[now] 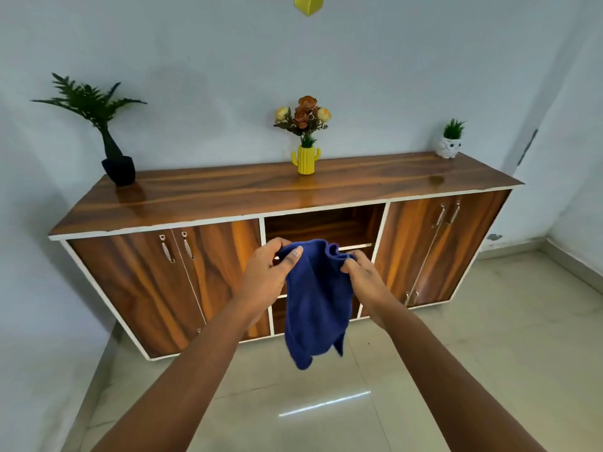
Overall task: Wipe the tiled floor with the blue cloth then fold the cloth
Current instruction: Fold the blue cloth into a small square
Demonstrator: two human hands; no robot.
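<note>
The blue cloth [315, 308] hangs in the air in front of me, bunched along its top edge and drooping down well above the tiled floor [326, 412]. My left hand [266, 272] grips its upper left part, thumb laid over the fabric. My right hand [362, 277] pinches the upper right part of the top edge. Both arms reach forward at about chest height, the hands a short span apart.
A long wooden sideboard [293, 190] stands against the wall just beyond my hands, with doors left and right and open shelves in the middle. On top stand a dark potted fern [111, 151], a yellow cactus vase of flowers [306, 158] and a small white planter [450, 145].
</note>
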